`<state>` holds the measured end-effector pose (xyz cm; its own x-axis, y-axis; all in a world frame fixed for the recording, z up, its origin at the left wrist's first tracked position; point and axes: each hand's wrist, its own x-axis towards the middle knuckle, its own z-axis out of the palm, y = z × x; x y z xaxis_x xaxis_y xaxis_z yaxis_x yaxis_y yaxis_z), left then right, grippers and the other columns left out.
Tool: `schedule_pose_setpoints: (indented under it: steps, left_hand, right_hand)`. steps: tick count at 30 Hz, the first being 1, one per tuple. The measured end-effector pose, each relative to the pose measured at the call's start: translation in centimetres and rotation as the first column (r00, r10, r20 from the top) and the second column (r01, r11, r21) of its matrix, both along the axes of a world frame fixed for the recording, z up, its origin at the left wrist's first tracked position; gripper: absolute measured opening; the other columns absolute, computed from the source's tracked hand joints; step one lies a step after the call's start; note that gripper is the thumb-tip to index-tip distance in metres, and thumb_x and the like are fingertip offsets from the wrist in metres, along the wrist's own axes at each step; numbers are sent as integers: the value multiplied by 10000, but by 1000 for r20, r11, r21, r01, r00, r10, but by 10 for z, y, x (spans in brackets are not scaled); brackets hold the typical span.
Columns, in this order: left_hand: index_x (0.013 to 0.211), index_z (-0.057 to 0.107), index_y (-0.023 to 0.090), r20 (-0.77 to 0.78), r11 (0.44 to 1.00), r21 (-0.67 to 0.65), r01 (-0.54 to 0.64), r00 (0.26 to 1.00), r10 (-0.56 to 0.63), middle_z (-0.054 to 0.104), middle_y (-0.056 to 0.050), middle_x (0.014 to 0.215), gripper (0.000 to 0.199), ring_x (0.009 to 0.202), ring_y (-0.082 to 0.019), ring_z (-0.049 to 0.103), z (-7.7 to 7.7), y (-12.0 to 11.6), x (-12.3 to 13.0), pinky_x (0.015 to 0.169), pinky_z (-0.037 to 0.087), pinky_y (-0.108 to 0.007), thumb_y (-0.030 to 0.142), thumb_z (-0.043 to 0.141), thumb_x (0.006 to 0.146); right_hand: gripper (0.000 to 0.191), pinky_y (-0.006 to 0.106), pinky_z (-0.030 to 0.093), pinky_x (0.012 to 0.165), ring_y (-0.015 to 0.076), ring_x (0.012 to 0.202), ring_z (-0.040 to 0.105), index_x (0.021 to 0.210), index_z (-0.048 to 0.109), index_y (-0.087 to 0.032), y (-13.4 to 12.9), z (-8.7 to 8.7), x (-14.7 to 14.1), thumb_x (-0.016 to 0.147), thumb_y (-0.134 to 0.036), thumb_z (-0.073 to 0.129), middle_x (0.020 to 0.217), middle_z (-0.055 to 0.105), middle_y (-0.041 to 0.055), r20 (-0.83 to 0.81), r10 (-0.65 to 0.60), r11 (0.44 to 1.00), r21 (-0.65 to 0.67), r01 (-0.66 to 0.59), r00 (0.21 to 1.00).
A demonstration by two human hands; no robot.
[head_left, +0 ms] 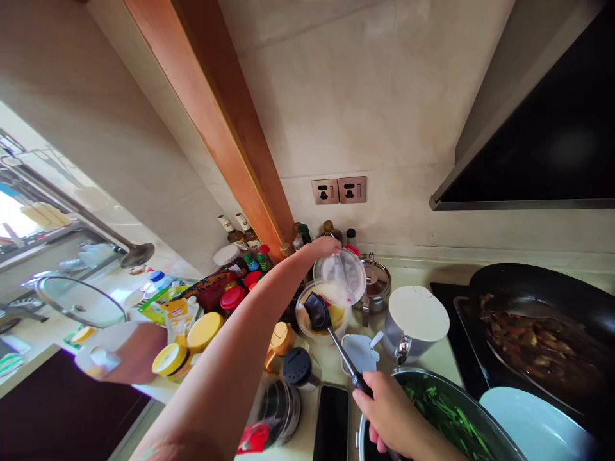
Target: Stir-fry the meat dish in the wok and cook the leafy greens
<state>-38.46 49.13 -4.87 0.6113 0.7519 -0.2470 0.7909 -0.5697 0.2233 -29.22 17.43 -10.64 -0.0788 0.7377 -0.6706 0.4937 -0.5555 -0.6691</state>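
Observation:
My left hand point(329, 246) reaches far forward and grips the edge of a clear plastic lid point(353, 275), tilted up over a see-through round tub point(307, 328). Pale yellow contents show inside the tub. In my right hand point(387, 406) is the dark handle of a black-headed spatula point(317, 312). The spatula's head is at the tub's mouth; whether it touches the contents I cannot tell. Close to my right hand stands a pot of green vegetables point(439, 410). A small white-blue dish with a spoon point(360, 352) sits beside the tub.
At right, a wok point(542, 346) holds browned food on the stove, with a pale bowl point(538, 416) before it. A white-lidded canister point(418, 314), steel pot point(377, 285), phone point(331, 422) and black-capped jar point(298, 368) are nearby. Bottles and yellow-lidded jars point(204, 331) crowd the left.

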Motion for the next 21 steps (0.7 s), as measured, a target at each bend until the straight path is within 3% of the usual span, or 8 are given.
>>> schedule_pose_setpoints:
  steps: [4, 8, 15, 21]
  left_hand:
    - [1008, 641, 147, -5, 998, 49, -36, 999, 36, 668, -62, 1034, 260, 946, -197, 634, 18, -5, -12, 864, 517, -420, 375, 561, 911]
    - [1002, 641, 146, 27, 987, 95, -126, 992, 124, 669, -64, 1029, 280, 942, -195, 634, 29, -21, -28, 867, 510, -418, 394, 542, 918]
    - [1019, 617, 139, 80, 962, 97, -255, 966, 248, 656, -26, 865, 296, 695, -134, 620, 40, -49, -71, 679, 535, -322, 400, 501, 940]
    - [1033, 595, 149, 153, 923, 201, -329, 941, 302, 664, -46, 903, 251, 786, -161, 633, 42, -67, -100, 756, 503, -336, 336, 442, 962]
  right_hand:
    - [225, 163, 235, 243, 84, 294, 452, 702, 413, -218, -9, -12, -1, 913, -143, 410, 482, 450, -77, -38, -30, 999, 29, 31, 999]
    - [261, 157, 237, 250, 68, 279, 432, 686, 414, -208, -12, -12, 1, 928, -122, 370, 475, 452, -84, -56, -34, 999, 34, 36, 998]
    - [303, 152, 274, 280, 60, 284, 420, 637, 430, -190, -12, -14, 9, 927, -126, 367, 447, 471, -81, -151, -37, 998, 49, 45, 988]
    - [340, 159, 286, 301, 69, 274, 395, 614, 444, -188, -11, -25, 17, 940, -172, 348, 393, 466, -72, -219, -51, 998, 28, 58, 974]
